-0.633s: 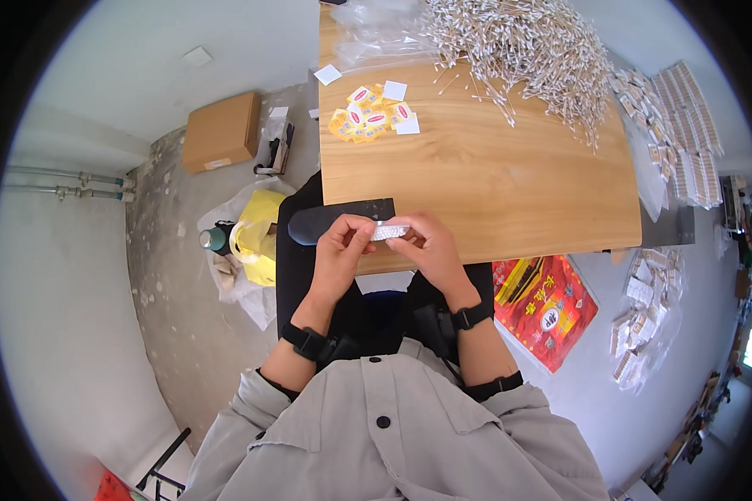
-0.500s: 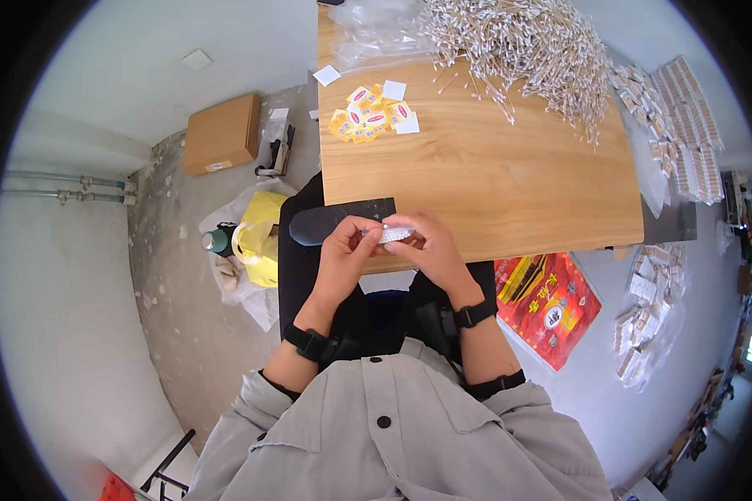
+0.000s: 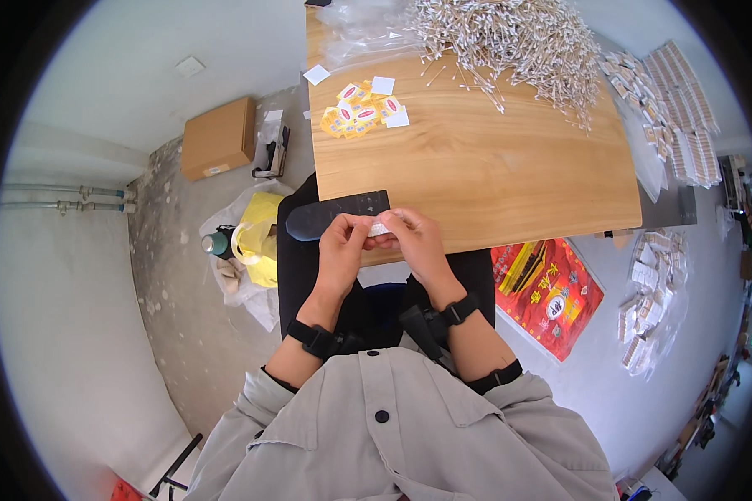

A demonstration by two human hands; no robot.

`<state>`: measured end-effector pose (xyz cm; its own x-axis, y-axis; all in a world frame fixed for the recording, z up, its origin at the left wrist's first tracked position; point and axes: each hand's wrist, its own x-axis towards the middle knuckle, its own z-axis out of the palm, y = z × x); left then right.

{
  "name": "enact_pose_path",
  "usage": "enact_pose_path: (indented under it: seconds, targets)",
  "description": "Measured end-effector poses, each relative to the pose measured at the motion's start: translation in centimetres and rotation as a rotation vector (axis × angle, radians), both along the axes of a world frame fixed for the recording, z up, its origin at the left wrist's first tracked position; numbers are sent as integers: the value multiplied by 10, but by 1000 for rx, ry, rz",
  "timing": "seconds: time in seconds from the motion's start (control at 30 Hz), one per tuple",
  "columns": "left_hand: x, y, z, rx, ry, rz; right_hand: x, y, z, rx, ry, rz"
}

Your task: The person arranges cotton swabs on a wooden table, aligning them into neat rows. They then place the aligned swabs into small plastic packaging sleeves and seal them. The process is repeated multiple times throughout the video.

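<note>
The wooden desk [image 3: 476, 175] ends right under the work, so a slip would likely drop the piece into the lap. Both the left hand [image 3: 342, 246] and right hand [image 3: 414, 242] have their grip pinched together on a small white packet [image 3: 379, 227], seemingly thin and flat.

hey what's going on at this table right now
A person seated at a wooden table holds a small white packet between both hands, left hand and right hand, at the near edge. A big heap of thin white sticks lies at the far side, with small yellow-and-red packets on the left.
</note>
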<state>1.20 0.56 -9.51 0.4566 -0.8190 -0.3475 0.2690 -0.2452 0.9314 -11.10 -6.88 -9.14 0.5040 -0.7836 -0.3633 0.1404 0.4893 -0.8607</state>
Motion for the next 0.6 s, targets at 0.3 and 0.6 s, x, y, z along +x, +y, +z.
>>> enact_pose_path:
  seconds: [0.3,0.6]
  targets:
    - [-5,10,30,-212,-603,-214,-4,-9,-4,157,-1,60]
    - [4,8,27,-143,-759,-223,-24,-11,41,-778,515,141]
